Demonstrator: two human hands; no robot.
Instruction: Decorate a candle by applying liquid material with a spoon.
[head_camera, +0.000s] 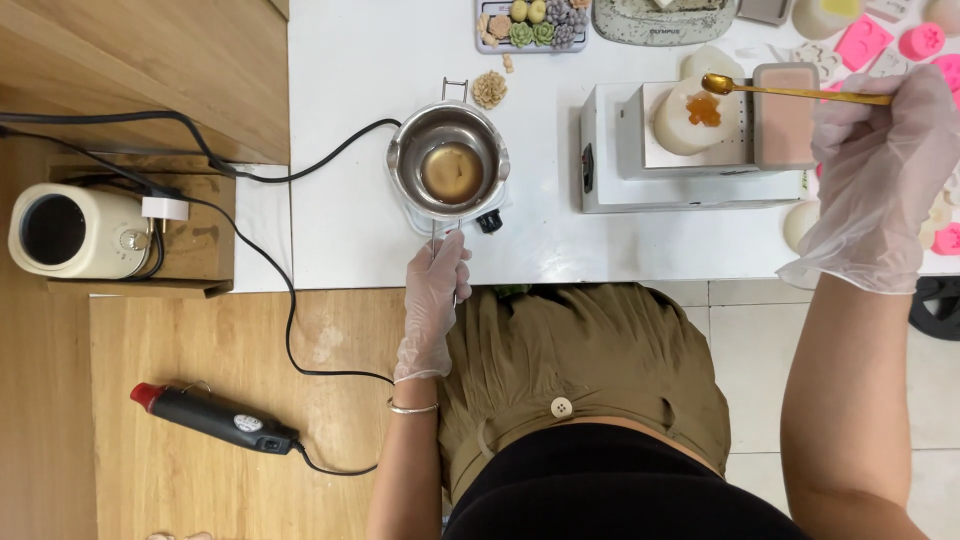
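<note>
- The gold spoon (795, 93) hangs over the round white mould (688, 118), its bowl above an amber blob already sitting in the mould's middle; the step in hand looks like spooning melted amber liquid into that mould.
- The right hand (880, 170), in a clear glove, pinches the spoon's handle end between curled fingers, just right of the mould.
- The mould rests on a white scale (690, 190), with a pinkish rectangular block (785, 115) touching its right side.
- The left hand (435, 290), also gloved, closes its fingers around the handle of the small steel melting pot (450, 165), well left of the mould; brown liquid shows inside.
- Judged from this, the next move calls for a steady spoon tip and a level carry back to the pot.
- The gap between pot and mould looks open; the pot's black cord (290, 300) trails left, away from the mould.
- Far left of the mould lie a cream grinder-like appliance (70, 230) and a black heat gun (215, 420); pink moulds (865, 40) crowd behind the mould, to its right.
</note>
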